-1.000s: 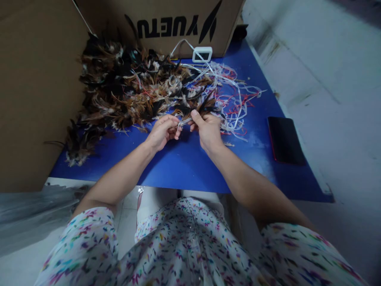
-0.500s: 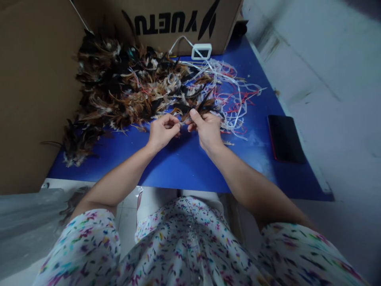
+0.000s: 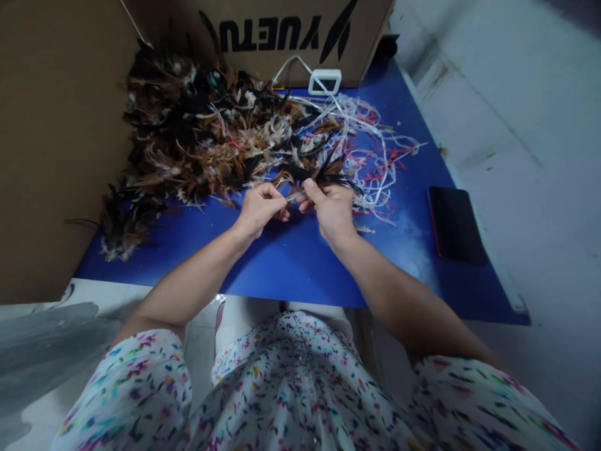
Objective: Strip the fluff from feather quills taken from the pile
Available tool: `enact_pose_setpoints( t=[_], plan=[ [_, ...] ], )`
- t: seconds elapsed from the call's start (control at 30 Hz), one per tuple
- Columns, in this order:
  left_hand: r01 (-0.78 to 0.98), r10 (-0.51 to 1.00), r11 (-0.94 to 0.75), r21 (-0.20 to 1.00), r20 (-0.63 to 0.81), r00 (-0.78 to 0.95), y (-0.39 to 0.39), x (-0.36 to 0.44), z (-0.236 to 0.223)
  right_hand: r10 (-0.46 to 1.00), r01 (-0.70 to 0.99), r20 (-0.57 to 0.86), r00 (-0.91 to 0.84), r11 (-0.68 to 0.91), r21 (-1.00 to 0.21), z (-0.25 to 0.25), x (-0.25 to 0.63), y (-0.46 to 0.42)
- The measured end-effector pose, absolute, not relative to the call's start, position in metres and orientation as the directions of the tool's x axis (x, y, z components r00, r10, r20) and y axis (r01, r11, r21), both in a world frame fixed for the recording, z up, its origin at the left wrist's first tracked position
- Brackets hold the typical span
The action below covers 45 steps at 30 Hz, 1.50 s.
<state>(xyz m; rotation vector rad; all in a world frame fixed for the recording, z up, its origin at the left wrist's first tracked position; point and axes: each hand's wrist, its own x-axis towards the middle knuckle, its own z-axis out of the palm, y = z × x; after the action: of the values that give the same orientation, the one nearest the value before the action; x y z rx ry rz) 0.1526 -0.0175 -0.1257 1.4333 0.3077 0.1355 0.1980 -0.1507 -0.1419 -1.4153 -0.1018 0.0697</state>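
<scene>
Low over the blue table, my two hands are close together. My right hand is closed on a small bunch of dark and brown feathers, thumb on top. From it a thin pale strand runs across to my left hand, whose thumb and forefinger pinch its other end. Whether this strand is quill ends or a bit of string I cannot tell. Just beyond my hands lies a large heap of brown, black and whitish feathers, spreading to the left.
White and red strings lie tangled behind my right hand. A small white device with a dark screen stands before a cardboard box. More cardboard rises at left. A dark phone lies near the right edge by the wall.
My hands have drawn slightly apart, and more of the pale strand shows between them. The whole view has shifted a little. The feather heap looks unchanged.
</scene>
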Motion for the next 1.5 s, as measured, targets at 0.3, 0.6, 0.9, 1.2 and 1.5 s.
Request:
enact_pose_setpoints(
  t=[0.3,0.6,0.9,1.2,1.5],
  plan=[
    [0.110,0.251,0.295,0.949,-0.188,0.950,-0.013,0.158,-0.123,0.140,-0.026,0.006,0.990,0.228,-0.973,-0.138,0.209,-0.160],
    [-0.072,0.511,0.321,0.944,-0.109,0.852,0.022,0.180,-0.130,0.114,0.136,0.136,0.984,0.008,-0.991,-0.122,0.234,-0.190],
    [-0.115,0.602,-0.060,0.992,0.128,0.788,0.037,0.194,-0.148,0.214,0.357,0.286,0.934,-0.595,-0.720,-0.108,0.250,-0.239],
    [-0.303,0.144,-0.682,0.665,0.529,0.836,0.020,0.173,-0.141,0.138,0.324,0.341,0.930,-0.748,-0.580,-0.098,0.259,-0.278],
    [-0.402,-0.201,-0.799,0.448,0.431,0.880,0.023,0.182,-0.162,0.387,0.298,-0.129,0.913,-0.848,-0.438,-0.069,0.238,-0.275]
  ],
)
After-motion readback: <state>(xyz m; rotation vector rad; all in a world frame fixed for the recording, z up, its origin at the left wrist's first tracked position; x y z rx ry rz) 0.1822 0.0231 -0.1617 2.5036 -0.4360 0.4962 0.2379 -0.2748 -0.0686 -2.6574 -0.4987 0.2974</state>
